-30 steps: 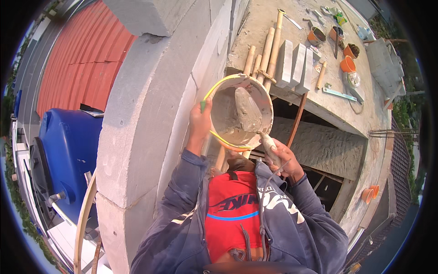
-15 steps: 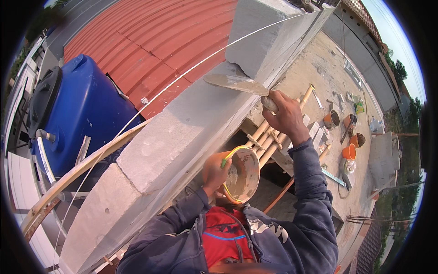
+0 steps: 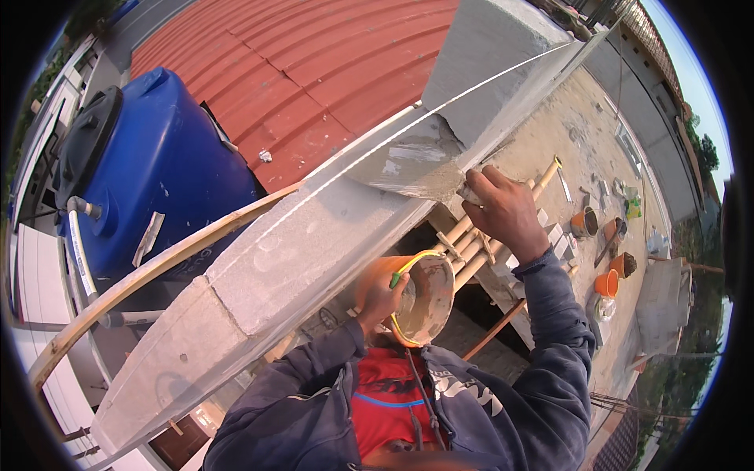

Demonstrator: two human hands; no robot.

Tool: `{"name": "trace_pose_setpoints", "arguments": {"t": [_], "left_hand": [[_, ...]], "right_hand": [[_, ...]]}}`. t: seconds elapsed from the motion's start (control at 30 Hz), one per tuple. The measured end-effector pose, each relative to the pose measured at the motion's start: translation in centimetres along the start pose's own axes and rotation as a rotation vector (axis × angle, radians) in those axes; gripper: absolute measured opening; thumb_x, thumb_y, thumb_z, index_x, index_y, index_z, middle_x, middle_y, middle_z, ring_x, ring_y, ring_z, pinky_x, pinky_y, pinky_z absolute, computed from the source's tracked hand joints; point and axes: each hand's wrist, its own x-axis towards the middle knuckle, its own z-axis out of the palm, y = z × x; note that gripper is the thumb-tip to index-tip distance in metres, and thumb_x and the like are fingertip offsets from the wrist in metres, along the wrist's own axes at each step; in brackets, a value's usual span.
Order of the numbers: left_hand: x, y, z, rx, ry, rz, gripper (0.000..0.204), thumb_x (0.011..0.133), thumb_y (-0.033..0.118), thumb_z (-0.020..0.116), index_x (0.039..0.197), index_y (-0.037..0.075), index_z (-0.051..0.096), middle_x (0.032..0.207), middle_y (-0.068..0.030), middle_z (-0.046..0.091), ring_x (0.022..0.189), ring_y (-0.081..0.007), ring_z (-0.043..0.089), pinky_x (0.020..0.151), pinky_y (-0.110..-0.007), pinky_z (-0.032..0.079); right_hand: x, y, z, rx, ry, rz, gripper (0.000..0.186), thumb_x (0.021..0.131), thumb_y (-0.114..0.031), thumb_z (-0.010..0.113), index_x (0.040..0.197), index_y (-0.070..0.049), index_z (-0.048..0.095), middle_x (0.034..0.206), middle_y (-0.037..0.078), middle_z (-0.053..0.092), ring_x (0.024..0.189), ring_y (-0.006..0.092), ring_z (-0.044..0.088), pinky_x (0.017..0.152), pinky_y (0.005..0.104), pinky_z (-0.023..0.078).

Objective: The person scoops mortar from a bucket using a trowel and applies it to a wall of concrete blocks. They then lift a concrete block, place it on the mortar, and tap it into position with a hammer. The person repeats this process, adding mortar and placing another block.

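Observation:
My right hand (image 3: 509, 212) is closed around the handle of a trowel (image 3: 408, 169). The trowel's broad blade lies low over the top of the grey block wall (image 3: 290, 251), close to the end of a higher block (image 3: 483, 71). Its face is smeared with wet grey mortar. In front of my chest, my left hand (image 3: 381, 298) grips an orange bucket (image 3: 434, 302) by its rim and its yellow-green handle. Mortar coats the inside of the bucket, which tips toward the right. A taut white string (image 3: 345, 166) runs along the wall.
Left of the wall stand a blue water tank (image 3: 157, 173) and a bent bamboo pole (image 3: 177, 251); beyond lies a red corrugated roof (image 3: 298, 78). Lashed bamboo poles (image 3: 475, 251) cross a dark opening on the right. Several buckets (image 3: 606, 282) and tools lie on the concrete floor.
The trowel has come down to the wall top beside the higher block, its blade now turned broad side into view. My view has shifted slightly; the left hand still holds the bucket.

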Motion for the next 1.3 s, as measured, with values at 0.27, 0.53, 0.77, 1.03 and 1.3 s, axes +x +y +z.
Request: {"name": "trace_pose_setpoints", "arguments": {"t": [0.27, 0.53, 0.77, 1.03, 1.3], "left_hand": [[2.3, -0.8, 1.8, -0.044, 0.073, 0.233, 0.039, 0.110, 0.040, 0.064, 0.114, 0.003, 0.075, 0.102, -0.0127, 0.075, 0.095, -0.0308, 0.070, 0.086, -0.043, 0.053], [3.2, 2.3, 1.1, -0.246, -0.059, 0.341, 0.032, 0.108, 0.031, 0.066, 0.116, 0.003, 0.077, 0.097, -0.0075, 0.072, 0.090, -0.0208, 0.066, 0.085, -0.037, 0.051], [2.3, 8.2, 0.4, -0.019, -0.360, 0.241, 0.046, 0.110, 0.041, 0.067, 0.080, 0.007, 0.061, 0.070, 0.0093, 0.045, 0.066, -0.0048, 0.040, 0.058, -0.032, 0.034], [2.3, 10.9, 1.1, 0.268, -0.415, 0.393, 0.050, 0.105, 0.038, 0.075, 0.076, 0.002, 0.057, 0.063, 0.0005, 0.041, 0.063, -0.0090, 0.039, 0.055, -0.035, 0.036], [3.6, 9.1, 3.1, 0.347, -0.451, 0.504, 0.045, 0.106, 0.036, 0.074, 0.081, 0.001, 0.060, 0.066, 0.0020, 0.044, 0.065, -0.0081, 0.041, 0.056, -0.033, 0.035]], "right_hand": [[-9.5, -5.1, 0.2, -0.082, -0.030, 0.125, 0.040, 0.082, -0.012, 0.079, 0.117, -0.011, 0.059, 0.091, 0.008, 0.056, 0.082, 0.0283, 0.069, 0.068, 0.0433, 0.055], [-27.8, -10.1, 3.5, 0.078, -0.330, 0.791, 0.049, 0.086, -0.019, 0.076, 0.129, -0.007, 0.055, 0.108, 0.017, 0.070, 0.091, 0.0413, 0.074, 0.072, 0.0506, 0.059], [-33.3, -15.4, 15.2, 0.228, -0.600, 0.897, 0.031, 0.093, -0.015, 0.062, 0.119, 0.000, 0.054, 0.092, 0.025, 0.071, 0.085, 0.0474, 0.073, 0.077, 0.0550, 0.059], [-29.1, -17.0, 20.0, 0.553, -0.664, 1.009, 0.036, 0.097, -0.016, 0.055, 0.124, 0.008, 0.054, 0.101, 0.034, 0.074, 0.096, 0.0500, 0.074, 0.088, 0.0573, 0.058], [-25.2, -17.5, 17.2, 1.291, -0.732, 1.175, 0.041, 0.103, -0.029, 0.059, 0.125, 0.005, 0.053, 0.097, 0.023, 0.074, 0.074, 0.0321, 0.075, 0.070, 0.0456, 0.062]]}}
